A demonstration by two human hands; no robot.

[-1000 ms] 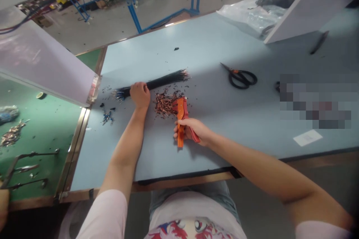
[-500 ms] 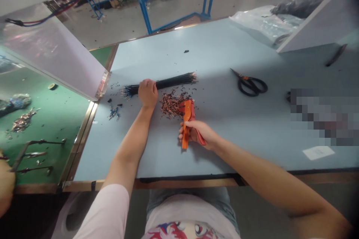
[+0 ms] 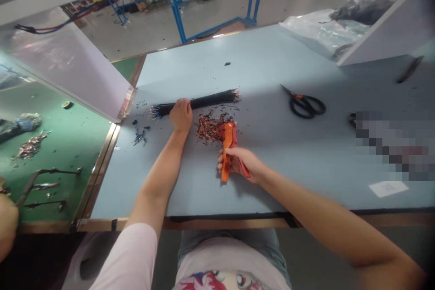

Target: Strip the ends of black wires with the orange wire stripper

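Within right hand (image 3: 245,161), one orange tool (image 3: 228,138).

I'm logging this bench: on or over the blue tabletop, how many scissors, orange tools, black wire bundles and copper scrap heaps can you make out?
Scissors: 1
Orange tool: 1
Black wire bundle: 1
Copper scrap heap: 1
Total: 4, pixelated item left out

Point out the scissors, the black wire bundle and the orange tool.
Scissors (image 3: 298,96), head view, orange band near the pivot.
Black wire bundle (image 3: 208,100), head view, dark middle stretch.
Orange tool (image 3: 229,137), head view, upper orange body.
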